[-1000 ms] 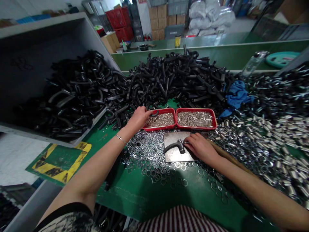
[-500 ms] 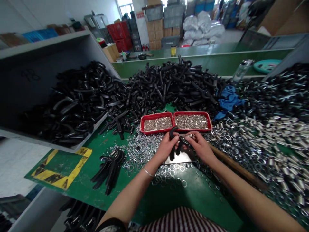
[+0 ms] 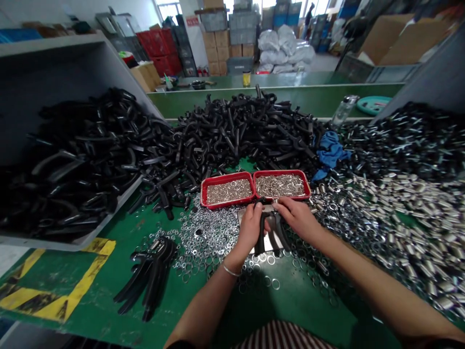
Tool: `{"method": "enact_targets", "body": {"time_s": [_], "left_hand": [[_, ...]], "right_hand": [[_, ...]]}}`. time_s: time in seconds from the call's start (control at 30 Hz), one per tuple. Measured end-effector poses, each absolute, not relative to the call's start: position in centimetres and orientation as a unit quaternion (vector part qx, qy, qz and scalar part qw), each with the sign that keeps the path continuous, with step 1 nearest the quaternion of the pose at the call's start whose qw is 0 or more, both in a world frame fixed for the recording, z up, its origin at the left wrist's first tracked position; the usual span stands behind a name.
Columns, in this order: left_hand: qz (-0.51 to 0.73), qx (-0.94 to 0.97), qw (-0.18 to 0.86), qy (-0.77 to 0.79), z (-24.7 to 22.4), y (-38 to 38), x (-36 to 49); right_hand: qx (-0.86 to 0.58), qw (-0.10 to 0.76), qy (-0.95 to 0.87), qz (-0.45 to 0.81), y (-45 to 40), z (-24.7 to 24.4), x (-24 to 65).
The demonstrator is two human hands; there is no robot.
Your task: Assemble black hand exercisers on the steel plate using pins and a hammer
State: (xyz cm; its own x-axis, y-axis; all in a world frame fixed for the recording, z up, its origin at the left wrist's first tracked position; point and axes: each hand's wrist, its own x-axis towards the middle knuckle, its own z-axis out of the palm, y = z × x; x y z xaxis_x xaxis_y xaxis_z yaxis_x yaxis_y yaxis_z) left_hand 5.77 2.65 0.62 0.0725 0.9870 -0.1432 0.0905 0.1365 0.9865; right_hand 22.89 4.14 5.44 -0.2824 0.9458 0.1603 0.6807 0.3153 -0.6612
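Observation:
Over a small metal plate [image 3: 241, 218], my left hand [image 3: 250, 225] is closed around a black handle part [image 3: 260, 235] whose arms hang down toward me. My right hand [image 3: 293, 215] pinches the upper right end of the same part, by a silvery piece [image 3: 275, 203]. Just beyond the hands sit two red trays of small metal pieces, the left tray [image 3: 228, 203] and the right tray [image 3: 308, 190]. Loose metal rings [image 3: 271, 260] lie on the green table around the plate.
Black parts are heaped behind the trays [image 3: 232, 126] and in a grey bin [image 3: 127, 194] at left. A finished-looking black cluster [image 3: 156, 271] lies front left. Metal cylinders [image 3: 410, 218] cover the right, with a blue cloth [image 3: 330, 151] and glass bottle [image 3: 344, 110] behind.
The view has turned, shifting the scene left. The black part in my hands has turned so its arms point down side by side, and both hands remain on it.

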Motion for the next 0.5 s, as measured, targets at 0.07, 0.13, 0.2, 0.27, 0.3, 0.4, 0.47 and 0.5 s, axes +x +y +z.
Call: {"method": "enact_targets", "body": {"time_s": [0.07, 0.13, 0.2, 0.27, 0.3, 0.4, 0.47, 0.5], "left_hand": [[0.429, 0.486, 0.539, 0.538, 0.6, 2.7, 5.5], [0.427, 0.478, 0.547, 0.538, 0.7, 2.7, 5.3], [0.423, 0.477, 0.552, 0.538, 0.8, 2.8, 5.1], [0.419, 0.485, 0.541, 0.544, 1.0, 2.8, 5.0], [0.418, 0.492, 0.532, 0.548, 1.1, 2.8, 5.0], [0.416, 0.504, 0.521, 0.55, 1.3, 2.6, 5.0], [0.421, 0.499, 0.533, 0.539, 1.4, 2.5, 5.1], [0.423, 0.492, 0.544, 0.532, 1.5, 2.4, 5.2]], "right_hand": [[-0.536, 0.261, -0.766, 0.239, 4.3, 5.6, 22.5], [-0.539, 0.249, -0.769, 0.237, 4.4, 5.7, 22.2], [-0.53, 0.228, -0.781, 0.24, 4.2, 5.8, 21.7], [-0.513, 0.2, -0.798, 0.244, 3.8, 5.9, 21.3], [-0.508, 0.189, -0.804, 0.246, 3.6, 6.0, 21.1], [-0.517, 0.201, -0.794, 0.248, 3.0, 6.0, 21.1], [-0.528, 0.231, -0.78, 0.242, 2.9, 6.1, 21.4], [-0.532, 0.245, -0.776, 0.233, 2.9, 6.1, 21.6]]}}
